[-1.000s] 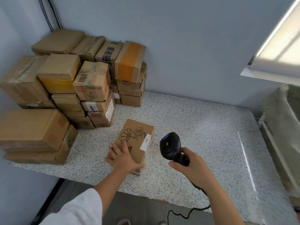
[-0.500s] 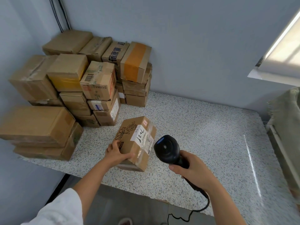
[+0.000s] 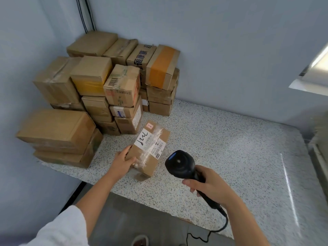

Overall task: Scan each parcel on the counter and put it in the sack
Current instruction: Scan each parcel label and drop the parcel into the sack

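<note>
A small brown cardboard parcel (image 3: 150, 151) lies on the speckled counter (image 3: 230, 148), its white shipping label with barcodes and clear tape facing up. My left hand (image 3: 124, 161) grips the parcel's near left corner, thumb on top. My right hand (image 3: 207, 185) grips the handle of a black barcode scanner (image 3: 179, 165), whose head sits just right of the parcel and points toward its label. A cable hangs from the scanner below the counter edge. The sack (image 3: 321, 132) shows only as a blurred strip at the far right.
A stack of several brown cardboard parcels (image 3: 110, 89) fills the back left corner of the counter, against the walls. Two larger flat boxes (image 3: 58, 137) lie at the left front. A bright window ledge (image 3: 312, 82) is at the upper right.
My left hand has turned the parcel over, so the drawn-on face went away and the white label now faces up. The scanner has stayed beside it on the right.
</note>
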